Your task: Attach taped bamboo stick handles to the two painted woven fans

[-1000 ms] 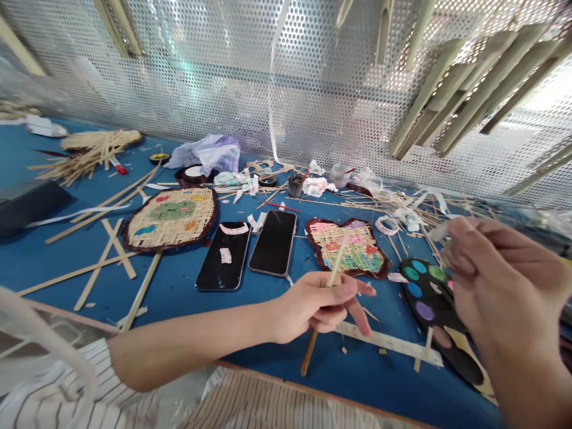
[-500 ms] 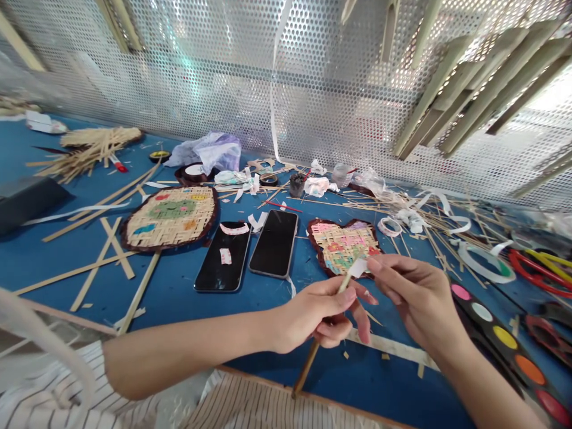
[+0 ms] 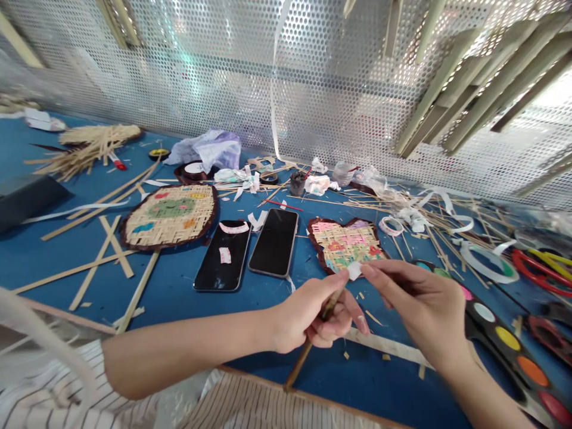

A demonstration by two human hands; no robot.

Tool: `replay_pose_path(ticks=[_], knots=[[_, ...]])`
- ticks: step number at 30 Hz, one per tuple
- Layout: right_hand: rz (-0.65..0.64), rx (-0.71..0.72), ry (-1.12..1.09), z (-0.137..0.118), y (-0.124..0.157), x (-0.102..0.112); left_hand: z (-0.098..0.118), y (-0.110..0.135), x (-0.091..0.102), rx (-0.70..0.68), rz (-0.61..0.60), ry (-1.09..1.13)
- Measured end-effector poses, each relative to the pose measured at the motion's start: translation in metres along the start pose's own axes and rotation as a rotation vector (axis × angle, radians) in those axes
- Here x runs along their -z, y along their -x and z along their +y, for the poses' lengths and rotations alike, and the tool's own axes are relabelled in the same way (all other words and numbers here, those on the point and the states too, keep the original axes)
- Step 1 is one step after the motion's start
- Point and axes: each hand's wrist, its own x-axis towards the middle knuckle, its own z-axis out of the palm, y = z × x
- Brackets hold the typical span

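My left hand is wrapped round a thin bamboo stick, whose lower end slants down to the table's front edge. Between its thumb tip and my right hand is a small piece of white tape, pinched by the right thumb and forefinger. The stick's upper end is hidden by my left thumb and fingers. Just beyond both hands lies a heart-shaped woven panel with a dark brown border and painted patches; its lower edge is partly covered by the right fingers.
Two phones lie left of centre, one with tape pieces on it. A rounded woven panel on a stick is further left. Bamboo strips, crumpled tissue and a tape roll litter the back. A paint palette sits beside my right forearm.
My left thumb has moved up to the tape piece, covering the stick's upper end. The stick's lower end has shifted slightly left. My right hand still pinches the tape.
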Motion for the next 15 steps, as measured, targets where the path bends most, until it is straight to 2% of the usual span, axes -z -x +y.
replay_pose_path(ticks=[5, 10, 13, 15], knots=[[0.049, 0.297, 0.247, 0.002, 0.003, 0.001, 0.000, 0.000, 0.000, 0.062, 0.048, 0.002], [0.112, 0.645, 0.431, 0.008, 0.008, -0.001, 0.002, 0.001, -0.003, 0.054, 0.080, -0.004], [0.212, 0.723, 0.563, 0.013, 0.010, -0.002, 0.003, 0.001, -0.003, 0.047, 0.066, -0.015], [0.305, 0.721, 0.653, 0.015, 0.007, 0.001, 0.002, 0.001, -0.002, 0.051, 0.056, -0.014]])
